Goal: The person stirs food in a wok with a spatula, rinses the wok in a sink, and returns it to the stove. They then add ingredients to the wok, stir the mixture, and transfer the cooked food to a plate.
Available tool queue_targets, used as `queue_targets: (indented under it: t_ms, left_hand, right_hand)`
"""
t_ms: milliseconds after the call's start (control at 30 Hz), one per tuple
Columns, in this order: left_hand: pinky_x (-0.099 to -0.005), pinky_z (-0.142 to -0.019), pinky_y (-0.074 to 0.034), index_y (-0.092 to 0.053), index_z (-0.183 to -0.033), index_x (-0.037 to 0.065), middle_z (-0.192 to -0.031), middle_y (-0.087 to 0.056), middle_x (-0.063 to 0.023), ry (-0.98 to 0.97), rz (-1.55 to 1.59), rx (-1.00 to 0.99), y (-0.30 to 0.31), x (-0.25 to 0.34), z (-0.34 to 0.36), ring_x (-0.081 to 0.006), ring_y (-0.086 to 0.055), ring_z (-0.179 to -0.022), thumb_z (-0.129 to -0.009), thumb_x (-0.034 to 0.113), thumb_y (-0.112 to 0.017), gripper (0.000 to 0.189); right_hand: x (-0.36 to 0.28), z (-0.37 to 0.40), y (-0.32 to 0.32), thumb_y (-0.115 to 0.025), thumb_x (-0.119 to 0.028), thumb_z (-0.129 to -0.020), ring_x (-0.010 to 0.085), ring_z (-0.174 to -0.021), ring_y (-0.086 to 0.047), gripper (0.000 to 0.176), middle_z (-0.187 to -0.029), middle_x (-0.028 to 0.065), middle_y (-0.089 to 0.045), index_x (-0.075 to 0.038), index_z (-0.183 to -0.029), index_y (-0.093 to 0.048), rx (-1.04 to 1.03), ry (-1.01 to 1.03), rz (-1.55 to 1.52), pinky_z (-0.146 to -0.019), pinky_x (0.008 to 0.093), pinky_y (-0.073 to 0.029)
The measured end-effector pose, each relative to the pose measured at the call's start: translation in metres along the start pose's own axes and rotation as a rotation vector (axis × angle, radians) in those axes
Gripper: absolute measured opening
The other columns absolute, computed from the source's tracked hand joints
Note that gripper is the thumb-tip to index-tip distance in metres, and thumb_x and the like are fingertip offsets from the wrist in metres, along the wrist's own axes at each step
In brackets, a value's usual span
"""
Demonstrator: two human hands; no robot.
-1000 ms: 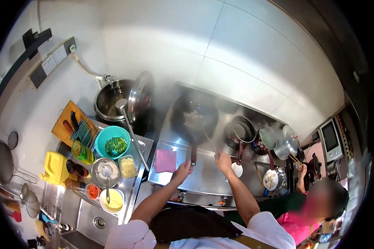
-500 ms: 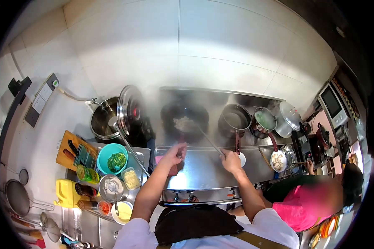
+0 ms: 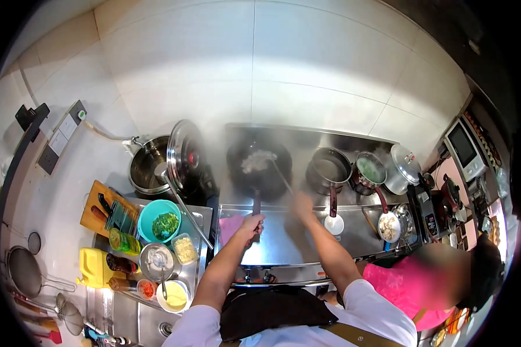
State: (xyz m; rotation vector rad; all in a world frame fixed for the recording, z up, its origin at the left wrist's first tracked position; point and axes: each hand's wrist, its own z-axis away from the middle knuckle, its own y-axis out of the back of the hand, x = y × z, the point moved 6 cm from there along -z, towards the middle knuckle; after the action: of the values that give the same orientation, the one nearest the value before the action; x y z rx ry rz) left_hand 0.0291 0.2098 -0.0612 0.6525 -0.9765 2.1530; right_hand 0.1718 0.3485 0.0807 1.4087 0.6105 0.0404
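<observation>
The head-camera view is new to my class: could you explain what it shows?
There is no machine here: a person works bare-handed, filmed by a camera worn on the head, looking forward and down. The left hand holds the handle of a dark wok on the stove. The right hand, blurred, holds a long-handled utensil reaching to the pale food inside; haze hides what it is. A pink cloth lies beside the left hand. The counter at left holds a teal bowl of chopped greens and a yellow jug. Another person in pink is at right.
</observation>
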Motion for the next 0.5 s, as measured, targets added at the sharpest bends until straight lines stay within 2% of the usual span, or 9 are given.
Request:
queue_targets:
  t_ms: [200, 400, 500]
  left_hand:
    - [-0.0239, -0.039, -0.034, -0.052, -0.086, 0.009, -0.066, -0.049, 0.0018, -0.039, -0.052, 0.012, 0.006, -0.001, 0.000, -0.0080, -0.043, -0.049, -0.087, 0.019, -0.068, 0.018]
    - [-0.0242, -0.039, -0.035, -0.054, -0.091, 0.010, -0.065, -0.049, 0.0025, -0.042, -0.105, 0.088, 0.008, 0.000, 0.006, -0.0077, -0.043, -0.047, -0.087, 0.022, -0.069, 0.020]
    - [-0.0260, -0.036, -0.034, -0.052, -0.083, 0.008, -0.058, -0.048, -0.0011, -0.083, -0.140, 0.123, 0.006, 0.003, 0.009, -0.0113, -0.044, -0.042, -0.089, 0.023, -0.064, 0.020]
  right_hand:
    - [-0.011, -0.002, -0.004, -0.054, -0.017, -0.087, 0.0390, -0.092, -0.066, 0.023, -0.094, 0.0204, -0.069, -0.012, -0.106, -0.066, -0.051, 0.111, 0.000, -0.080, 0.0498, -0.052]
    - [-0.009, 0.030, 0.044, -0.055, -0.013, -0.083, 0.0392, -0.092, -0.067, 0.026, -0.093, 0.0213, -0.069, -0.010, -0.106, -0.066, -0.140, 0.074, 0.188, -0.081, 0.0488, -0.052]
    - [-0.016, 0.052, 0.049, -0.056, -0.011, -0.081, 0.0404, -0.090, -0.067, 0.026, -0.092, 0.0223, -0.069, -0.007, -0.105, -0.066, -0.165, 0.132, 0.197, -0.080, 0.0498, -0.052]
